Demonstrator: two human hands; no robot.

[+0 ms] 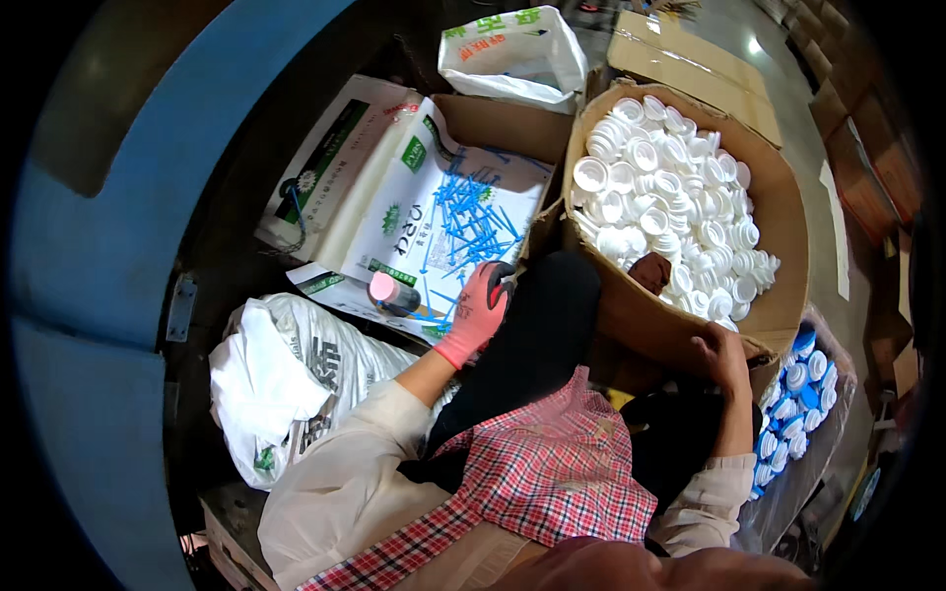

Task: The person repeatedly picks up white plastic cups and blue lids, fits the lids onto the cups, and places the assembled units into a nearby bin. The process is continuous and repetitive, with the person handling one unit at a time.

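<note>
My left hand (477, 313) wears a pink glove with dark fingertips. It lies beside my raised left knee, at the near edge of a carton lined with printed sheet (374, 222). Its fingers are curled, and what they hold, if anything, is hidden. Thin blue plastic sticks (471, 219) are heaped in that carton. A small dark bottle with a pink cap (392, 294) lies by the carton's near edge, left of the glove. My bare right hand (724, 357) rests at the near rim of a big cardboard box (783, 212), fingers slightly apart. White plastic caps (680, 197) fill this box.
A brown crumpled piece (650, 272) lies on the white caps. Blue-and-white caps (800, 404) sit in a clear bag at the right. Behind stand a white sack (512, 54) and a closed carton (695, 69). Another white sack (271, 379) is by my left arm.
</note>
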